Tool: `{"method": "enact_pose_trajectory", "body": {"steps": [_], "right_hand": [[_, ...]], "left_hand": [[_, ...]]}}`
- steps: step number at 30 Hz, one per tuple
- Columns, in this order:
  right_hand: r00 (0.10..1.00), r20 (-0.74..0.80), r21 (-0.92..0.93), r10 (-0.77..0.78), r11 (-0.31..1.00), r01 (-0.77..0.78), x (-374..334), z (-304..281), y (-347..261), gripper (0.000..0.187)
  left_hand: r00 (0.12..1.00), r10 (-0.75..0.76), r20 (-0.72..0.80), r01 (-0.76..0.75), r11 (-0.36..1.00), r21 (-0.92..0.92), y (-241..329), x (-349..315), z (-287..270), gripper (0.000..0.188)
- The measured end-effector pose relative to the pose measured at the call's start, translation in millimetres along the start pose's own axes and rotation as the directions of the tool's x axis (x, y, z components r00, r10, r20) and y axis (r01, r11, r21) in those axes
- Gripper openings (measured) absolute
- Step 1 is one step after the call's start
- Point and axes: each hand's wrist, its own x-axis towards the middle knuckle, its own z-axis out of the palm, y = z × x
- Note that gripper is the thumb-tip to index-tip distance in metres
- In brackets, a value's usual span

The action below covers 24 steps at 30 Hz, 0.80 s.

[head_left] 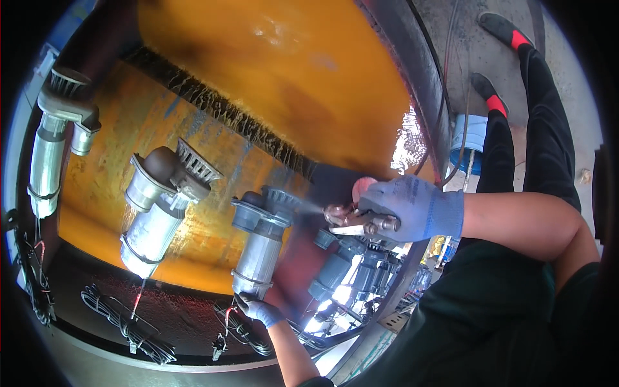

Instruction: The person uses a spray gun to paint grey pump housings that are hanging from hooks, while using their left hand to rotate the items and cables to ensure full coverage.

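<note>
My right hand (412,208), in a blue-grey glove, is closed around a metal spray gun (348,219). A fine mist leaves its nozzle toward the top of a hanging cylindrical pump (258,255). This pump has dark grey on its head and bare silver metal on its body. My gloved left hand (259,309) grips the pump's lower end, with fingertips against its base. Left of it hang two more silver pumps, one tilted (155,235) and one at the far left (48,161). Dark grey pumps (332,274) hang beyond to the right.
Behind the pumps is a yellow-orange booth wall (290,84) with a dark slot of dripping liquid. Coiled black cables (129,326) dangle below the pumps. A blue bucket (471,138) stands on the floor beside dark-trousered legs (548,122). A hose (445,77) runs past the booth's edge.
</note>
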Motion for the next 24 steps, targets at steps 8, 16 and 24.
{"method": "enact_pose_trajectory", "body": {"steps": [8, 16, 24], "right_hand": [[0.999, 0.003, 0.083, -0.044, 0.996, 0.043, 11, -2, -1, 0.038], [0.989, -0.093, -0.354, 0.115, 0.924, -0.141, 1, 3, -32, 0.030], [0.937, 0.258, -0.675, 0.236, 0.738, 0.000, -17, 25, -109, 0.028]], "left_hand": [[0.998, -0.057, 0.013, 0.058, 0.994, -0.091, 2, -13, 1, 0.044], [1.000, -0.024, -0.020, 0.020, 0.989, -0.149, -43, -30, -8, 0.037], [0.996, 0.042, -0.073, -0.065, 0.934, -0.350, -140, -28, 0, 0.034]]}}
